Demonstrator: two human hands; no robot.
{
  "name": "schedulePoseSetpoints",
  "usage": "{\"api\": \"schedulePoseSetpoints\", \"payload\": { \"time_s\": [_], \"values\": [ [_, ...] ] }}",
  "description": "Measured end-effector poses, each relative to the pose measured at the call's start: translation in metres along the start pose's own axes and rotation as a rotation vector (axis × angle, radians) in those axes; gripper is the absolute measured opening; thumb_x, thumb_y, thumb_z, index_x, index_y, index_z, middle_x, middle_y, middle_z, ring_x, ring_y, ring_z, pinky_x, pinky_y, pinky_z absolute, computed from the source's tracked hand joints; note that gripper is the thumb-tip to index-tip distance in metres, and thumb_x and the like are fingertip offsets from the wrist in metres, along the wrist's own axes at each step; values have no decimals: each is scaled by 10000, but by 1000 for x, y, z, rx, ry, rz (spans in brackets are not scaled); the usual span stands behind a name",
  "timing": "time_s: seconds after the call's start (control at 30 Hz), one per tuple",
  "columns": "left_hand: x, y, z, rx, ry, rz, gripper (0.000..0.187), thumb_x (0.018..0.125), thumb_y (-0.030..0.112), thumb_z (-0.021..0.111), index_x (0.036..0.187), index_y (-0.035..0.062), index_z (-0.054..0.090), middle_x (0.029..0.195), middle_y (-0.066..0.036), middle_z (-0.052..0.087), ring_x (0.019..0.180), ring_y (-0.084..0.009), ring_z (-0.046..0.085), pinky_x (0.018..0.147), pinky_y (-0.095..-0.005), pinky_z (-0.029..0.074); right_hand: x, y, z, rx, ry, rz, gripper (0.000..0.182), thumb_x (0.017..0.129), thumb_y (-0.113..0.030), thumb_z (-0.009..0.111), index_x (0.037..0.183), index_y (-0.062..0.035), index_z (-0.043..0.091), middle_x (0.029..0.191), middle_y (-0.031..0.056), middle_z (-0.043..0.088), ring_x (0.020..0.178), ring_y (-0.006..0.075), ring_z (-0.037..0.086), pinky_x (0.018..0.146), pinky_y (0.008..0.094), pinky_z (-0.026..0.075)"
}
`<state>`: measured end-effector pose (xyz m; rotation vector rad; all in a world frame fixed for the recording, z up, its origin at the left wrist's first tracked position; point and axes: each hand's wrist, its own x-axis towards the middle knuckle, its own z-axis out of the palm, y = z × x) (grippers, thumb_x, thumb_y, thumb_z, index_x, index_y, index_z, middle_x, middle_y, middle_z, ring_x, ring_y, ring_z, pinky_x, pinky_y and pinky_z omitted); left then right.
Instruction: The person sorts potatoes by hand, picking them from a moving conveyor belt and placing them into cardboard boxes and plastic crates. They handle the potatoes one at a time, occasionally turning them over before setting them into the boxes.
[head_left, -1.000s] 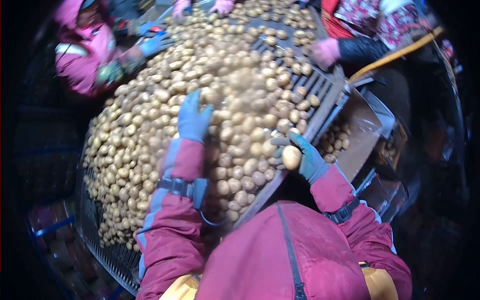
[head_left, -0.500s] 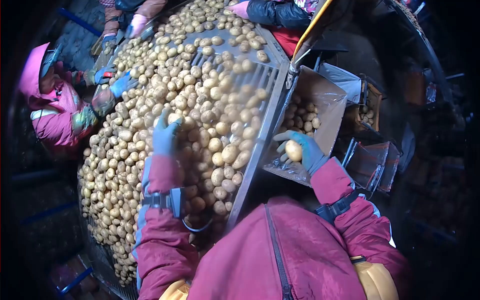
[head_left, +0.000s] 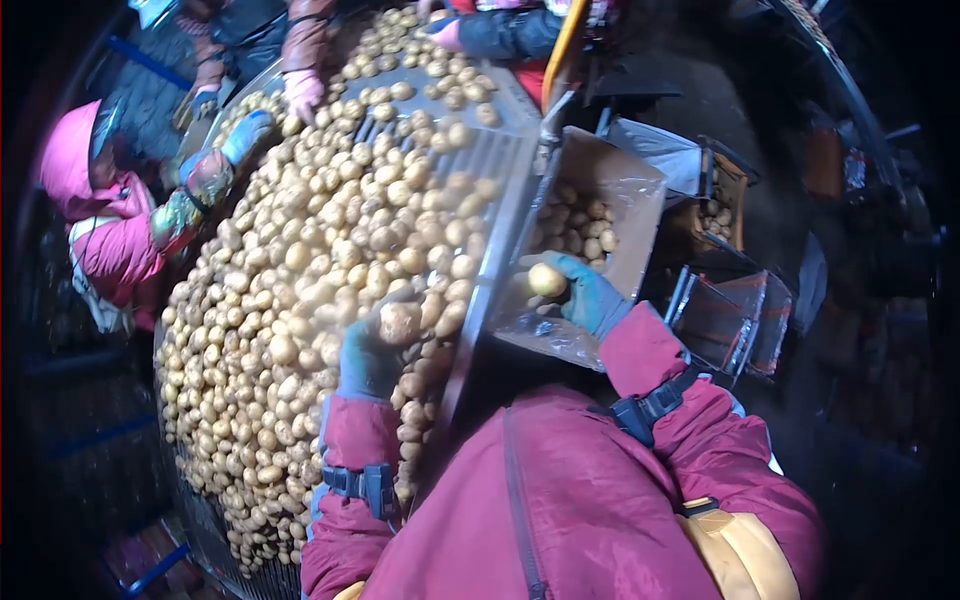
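Many potatoes [head_left: 290, 290] are spread over a slatted metal table [head_left: 480, 160]. Over the pile near the table's right side is my left hand [head_left: 372, 350], gloved in blue-grey, its fingers closed round a potato [head_left: 400, 322]. My right hand [head_left: 592, 292], in a blue-green glove, grips a pale potato [head_left: 546, 280] above the near part of a cardboard box [head_left: 640, 215]. The box is lined with clear plastic and holds several potatoes [head_left: 575, 228].
A co-worker in a pink hood [head_left: 70, 150] reaches over the table from the left. Other people's gloved hands are at its far end. A metal rim [head_left: 490, 270] divides table from box. Further boxes [head_left: 730, 300] stand at the right.
My left hand has come nearer to me and to the right, and now has a potato in it. My right hand has shifted slightly left with its potato. The co-workers' hands have moved.
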<state>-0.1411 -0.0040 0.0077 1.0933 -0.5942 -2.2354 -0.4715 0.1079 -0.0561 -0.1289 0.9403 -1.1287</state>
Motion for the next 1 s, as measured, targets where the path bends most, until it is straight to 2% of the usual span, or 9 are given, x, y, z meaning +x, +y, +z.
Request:
{"api": "schedulePoseSetpoints", "payload": {
  "time_s": [0.2, 0.23, 0.33, 0.43, 0.57, 0.6, 0.77, 0.87, 1.0],
  "values": [
    [-1, -33, 11, 47, -91, -137, 676, 955, 464, 537, 1474, 33, 493, 1336, -164, 654, 1083, -249, 695, 814, -363, 618, -43, 7, -51, 90, 186, 12, 461, 996, -372, 619, 1349, -76, 595, 1193, 136, 696, 859, 271, 729, 750, 373, 630],
    [-4, -39, 21, 154, -79, -81, 537, 961, 268, 547, 1437, 20, 521, 1304, -165, 671, 1046, -236, 706, 807, -329, 610, -58, 6, -60, 131, 228, -37, 408, 990, -329, 627, 1301, -65, 622, 1180, 140, 700, 852, 278, 732, 760, 381, 632],
    [3, -57, 25, 460, -104, 3, 474, 933, 105, 550, 1398, 12, 552, 1249, -151, 688, 1014, -220, 702, 782, -301, 593, -91, -4, -93, 78, 405, -157, 378, 1008, -377, 623, 1263, -98, 641, 1097, 84, 721, 807, 242, 721, 644, 363, 627],
    [9, -66, 32, 147, -26, -225, 716, 960, 576, 542, 1445, 49, 517, 1242, -164, 676, 981, -236, 680, 720, -336, 577, -114, -51, -137, 247, 468, -394, 396, 963, -430, 679, 1144, -79, 642, 998, 104, 711, 794, 256, 718, 633, 366, 630],
    [15, -73, 51, 11, -197, -276, 619, 1003, 506, 501, 1421, 51, 540, 1242, -133, 677, 1022, -232, 677, 796, -362, 585, -124, -98, -253, 326, 746, -624, 643, 950, -532, 680, 1341, -44, 532, 1239, 159, 636, 1054, 294, 682, 953, 420, 586],
    [16, -73, 61, -8, -162, -291, 561, 1017, 445, 487, 1412, 52, 553, 1250, -119, 680, 1077, -232, 675, 856, -372, 593, -126, -93, -247, 355, 746, -599, 713, 963, -527, 665, 1435, -49, 424, 1387, 184, 544, 1039, 294, 687, 891, 404, 611],
    [17, -77, 84, -109, -132, -203, 529, 1064, 404, 427, 1484, 86, 478, 1382, -114, 604, 1172, -263, 639, 891, -397, 583, -81, -42, -116, -106, 343, -200, 510, 1008, -368, 594, 1408, -57, 536, 1304, 136, 669, 885, 224, 726, 694, 297, 613],
    [25, -83, 80, -101, -67, -199, 531, 1072, 419, 436, 1473, 74, 484, 1372, -125, 594, 1159, -270, 640, 869, -394, 582, -79, -43, 9, -383, 105, -180, 476, 1005, -261, 605, 1410, -14, 554, 1275, 142, 673, 863, 204, 730, 752, 293, 604],
    [55, -129, 18, 599, -189, 215, 503, 1072, 377, 479, 1447, 42, 494, 1348, -142, 596, 1171, -282, 626, 896, -432, 558, -49, -2, 69, -422, -160, -257, 564, 957, -169, 692, 1468, -31, 497, 1373, 133, 592, 980, 231, 732, 810, 320, 613]
  ]
}}
